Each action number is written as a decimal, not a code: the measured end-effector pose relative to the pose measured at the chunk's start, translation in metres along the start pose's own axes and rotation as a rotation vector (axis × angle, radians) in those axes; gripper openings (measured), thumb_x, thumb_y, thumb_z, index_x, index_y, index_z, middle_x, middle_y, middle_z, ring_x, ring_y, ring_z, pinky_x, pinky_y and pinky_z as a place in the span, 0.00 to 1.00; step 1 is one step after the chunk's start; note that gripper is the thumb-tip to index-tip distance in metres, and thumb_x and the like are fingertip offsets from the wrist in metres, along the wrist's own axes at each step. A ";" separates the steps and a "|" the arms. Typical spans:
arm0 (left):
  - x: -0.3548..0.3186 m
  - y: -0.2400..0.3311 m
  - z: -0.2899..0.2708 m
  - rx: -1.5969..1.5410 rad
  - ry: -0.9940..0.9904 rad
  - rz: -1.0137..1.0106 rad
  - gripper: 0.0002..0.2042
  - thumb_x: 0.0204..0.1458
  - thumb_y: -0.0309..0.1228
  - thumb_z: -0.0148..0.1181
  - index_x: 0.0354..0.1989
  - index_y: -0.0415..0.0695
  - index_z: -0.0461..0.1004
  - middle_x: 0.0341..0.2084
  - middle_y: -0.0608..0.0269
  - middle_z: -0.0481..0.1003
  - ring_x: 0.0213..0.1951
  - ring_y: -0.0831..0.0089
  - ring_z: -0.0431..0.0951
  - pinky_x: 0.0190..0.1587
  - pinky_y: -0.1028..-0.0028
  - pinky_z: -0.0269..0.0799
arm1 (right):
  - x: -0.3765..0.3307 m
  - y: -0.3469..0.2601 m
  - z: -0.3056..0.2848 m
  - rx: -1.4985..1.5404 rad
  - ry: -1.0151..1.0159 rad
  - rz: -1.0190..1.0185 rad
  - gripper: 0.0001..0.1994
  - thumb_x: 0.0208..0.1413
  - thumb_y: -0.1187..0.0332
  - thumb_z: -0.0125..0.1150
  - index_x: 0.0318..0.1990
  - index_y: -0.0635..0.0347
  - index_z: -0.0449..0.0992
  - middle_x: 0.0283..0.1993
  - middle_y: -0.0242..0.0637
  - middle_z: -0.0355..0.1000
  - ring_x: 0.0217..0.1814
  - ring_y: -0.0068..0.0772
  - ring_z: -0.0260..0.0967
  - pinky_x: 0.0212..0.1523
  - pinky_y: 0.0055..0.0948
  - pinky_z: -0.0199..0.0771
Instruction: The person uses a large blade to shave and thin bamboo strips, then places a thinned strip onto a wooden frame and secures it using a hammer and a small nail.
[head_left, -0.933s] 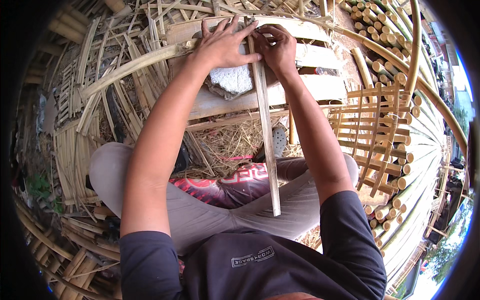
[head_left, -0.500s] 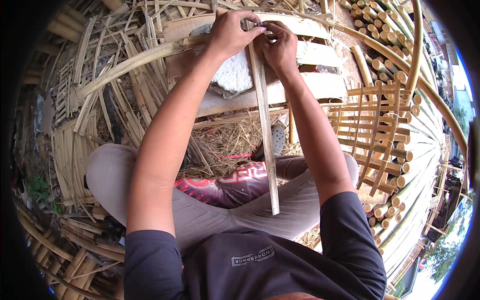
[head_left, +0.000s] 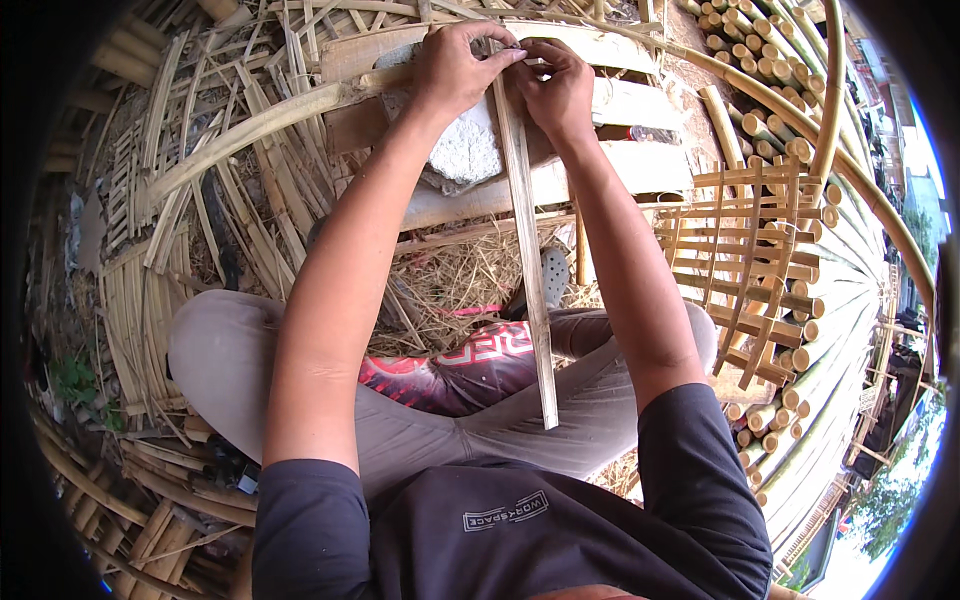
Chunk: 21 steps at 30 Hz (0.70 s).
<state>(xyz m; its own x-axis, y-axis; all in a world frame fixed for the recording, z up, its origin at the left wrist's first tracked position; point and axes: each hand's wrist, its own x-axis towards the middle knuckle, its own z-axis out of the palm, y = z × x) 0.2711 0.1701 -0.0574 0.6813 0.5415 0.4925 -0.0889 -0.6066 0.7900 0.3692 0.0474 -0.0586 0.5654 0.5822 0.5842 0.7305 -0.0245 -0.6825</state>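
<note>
A long flat bamboo strip (head_left: 527, 260) runs from my lap up to my hands. My left hand (head_left: 455, 68) grips its far end from the left, fingers curled over it. My right hand (head_left: 552, 85) pinches the same end from the right, thumb and fingers closed on it. Both hands meet above a pale wooden bench (head_left: 620, 170) on which a rough grey stone (head_left: 465, 150) lies just below my left wrist. A red patterned cloth (head_left: 470, 365) lies across my crossed legs. Any small tool between my fingers is hidden.
Split bamboo strips (head_left: 190, 230) are piled to the left and behind. A woven bamboo lattice (head_left: 750, 270) and stacked round bamboo poles (head_left: 800, 130) stand at the right. Dry straw (head_left: 450, 290) covers the ground before my knees. A long curved bamboo piece (head_left: 250, 130) crosses the upper left.
Both hands have tightened together on the strip's far end; the left fingers, earlier spread, are now curled. The strip has barely shifted.
</note>
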 end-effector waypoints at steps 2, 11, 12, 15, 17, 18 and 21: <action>0.000 -0.002 0.001 0.018 0.004 -0.002 0.09 0.49 0.34 0.73 0.35 0.43 0.85 0.40 0.55 0.83 0.48 0.66 0.81 0.53 0.70 0.73 | 0.000 0.000 0.001 0.011 0.002 0.025 0.10 0.48 0.75 0.68 0.39 0.67 0.83 0.40 0.46 0.79 0.34 0.40 0.82 0.37 0.31 0.83; 0.001 -0.011 0.004 0.044 0.106 0.088 0.09 0.51 0.34 0.71 0.34 0.42 0.83 0.33 0.59 0.83 0.38 0.66 0.83 0.43 0.69 0.75 | 0.001 0.000 0.001 -0.029 -0.015 0.006 0.11 0.48 0.69 0.71 0.40 0.60 0.84 0.40 0.45 0.79 0.42 0.47 0.78 0.47 0.40 0.79; 0.001 -0.008 0.004 0.057 0.099 0.087 0.09 0.51 0.33 0.70 0.35 0.40 0.83 0.36 0.59 0.83 0.41 0.68 0.83 0.47 0.71 0.75 | 0.001 0.003 0.001 -0.042 -0.014 -0.015 0.11 0.48 0.69 0.71 0.40 0.60 0.85 0.41 0.45 0.80 0.43 0.47 0.78 0.48 0.40 0.78; 0.000 -0.005 0.002 0.069 0.096 0.104 0.09 0.51 0.33 0.70 0.34 0.40 0.83 0.37 0.58 0.83 0.42 0.66 0.83 0.47 0.71 0.75 | 0.002 0.012 0.003 -0.069 -0.022 -0.055 0.10 0.48 0.69 0.70 0.39 0.58 0.86 0.42 0.44 0.80 0.45 0.46 0.77 0.51 0.41 0.76; 0.000 -0.005 0.003 0.061 0.083 0.099 0.09 0.51 0.33 0.70 0.34 0.39 0.83 0.38 0.59 0.83 0.43 0.66 0.82 0.48 0.71 0.75 | 0.002 0.012 0.002 -0.077 -0.044 -0.047 0.08 0.49 0.70 0.70 0.38 0.58 0.86 0.43 0.43 0.80 0.46 0.44 0.77 0.50 0.40 0.77; -0.001 -0.005 0.002 0.058 0.075 0.095 0.09 0.51 0.33 0.70 0.34 0.39 0.83 0.38 0.59 0.83 0.43 0.66 0.82 0.48 0.70 0.75 | 0.003 0.010 0.000 -0.126 -0.089 -0.068 0.09 0.50 0.68 0.70 0.39 0.58 0.86 0.46 0.43 0.79 0.47 0.43 0.77 0.51 0.38 0.77; -0.001 -0.009 -0.001 0.074 0.087 0.117 0.10 0.51 0.34 0.71 0.35 0.40 0.83 0.39 0.59 0.83 0.43 0.65 0.82 0.48 0.70 0.75 | 0.006 0.002 -0.014 -0.297 -0.196 -0.161 0.14 0.52 0.62 0.71 0.44 0.57 0.85 0.54 0.45 0.77 0.53 0.44 0.75 0.56 0.38 0.75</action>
<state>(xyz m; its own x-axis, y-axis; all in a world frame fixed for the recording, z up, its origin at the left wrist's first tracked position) 0.2706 0.1755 -0.0647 0.6034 0.5111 0.6121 -0.1081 -0.7081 0.6978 0.3794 0.0401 -0.0500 0.3713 0.7415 0.5589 0.8993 -0.1373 -0.4152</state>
